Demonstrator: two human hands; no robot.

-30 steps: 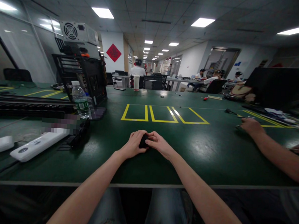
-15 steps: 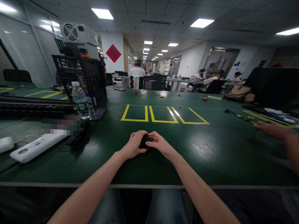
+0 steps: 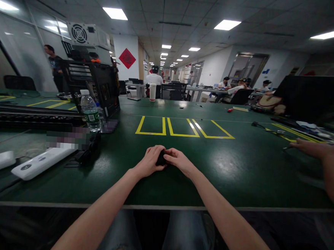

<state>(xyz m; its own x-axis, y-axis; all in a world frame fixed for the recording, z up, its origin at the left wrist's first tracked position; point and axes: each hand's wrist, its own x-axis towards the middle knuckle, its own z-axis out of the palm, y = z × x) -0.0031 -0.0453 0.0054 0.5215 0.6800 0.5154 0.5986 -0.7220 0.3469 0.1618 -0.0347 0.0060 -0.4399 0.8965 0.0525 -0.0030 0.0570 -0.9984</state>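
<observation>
One small black object (image 3: 161,159) sat between the person's two bare hands, low at the near middle of the green counter (image 3: 225,194), so covered that I could not make out what it was or whether it rested on the surface. The left hand (image 3: 152,158) lay over its left side, fingers curled round and closed on it. The right hand (image 3: 177,158) came in from the other side, its fingers bent toward the thumb at the object's right edge; whether they pinched it, I could not tell. Just beyond the hands, three three-sided outlines of yellow tape (image 3: 150,133) ran in a row. Off to the left, a clear plastic bottle (image 3: 90,112) with a green label stood upright beside an open black computer case (image 3: 106,94), and a silver power supply unit (image 3: 95,36) perched above that. Nearer on that side, a white power strip (image 3: 45,162) lay at a slant. A tall pale cup (image 3: 152,92) stood toward the far edge. Over on the right, a co-worker's hand (image 3: 314,149) held something thin, near a large dark panel (image 3: 314,99). Farther back, a person in a white shirt (image 3: 154,78) sat facing away, and a red diamond (image 3: 127,58) hung on a white wall.
</observation>
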